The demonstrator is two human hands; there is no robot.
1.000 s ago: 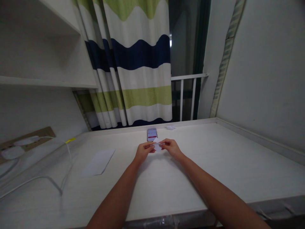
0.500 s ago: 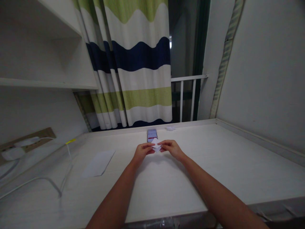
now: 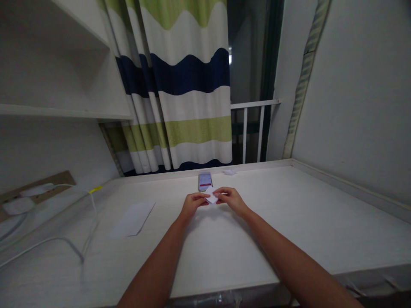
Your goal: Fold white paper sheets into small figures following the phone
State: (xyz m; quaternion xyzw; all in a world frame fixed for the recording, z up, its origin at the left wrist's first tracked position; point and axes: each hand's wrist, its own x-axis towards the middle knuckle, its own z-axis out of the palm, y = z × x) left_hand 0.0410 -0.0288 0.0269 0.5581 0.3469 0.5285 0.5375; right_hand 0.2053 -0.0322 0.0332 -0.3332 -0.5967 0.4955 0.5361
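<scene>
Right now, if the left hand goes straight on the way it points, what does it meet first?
Probably the phone, lying flat just beyond the small paper that the left hand holds; depth is hard to judge.

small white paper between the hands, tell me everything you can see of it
The small white paper is a little piece, thin and plain, with one pointed corner aimed away from the person. It is pinched from both sides, by the left hand and the right hand, low over the white table. Just beyond it lies a phone with a lit screen. Folds or markings are too small to tell.
</scene>
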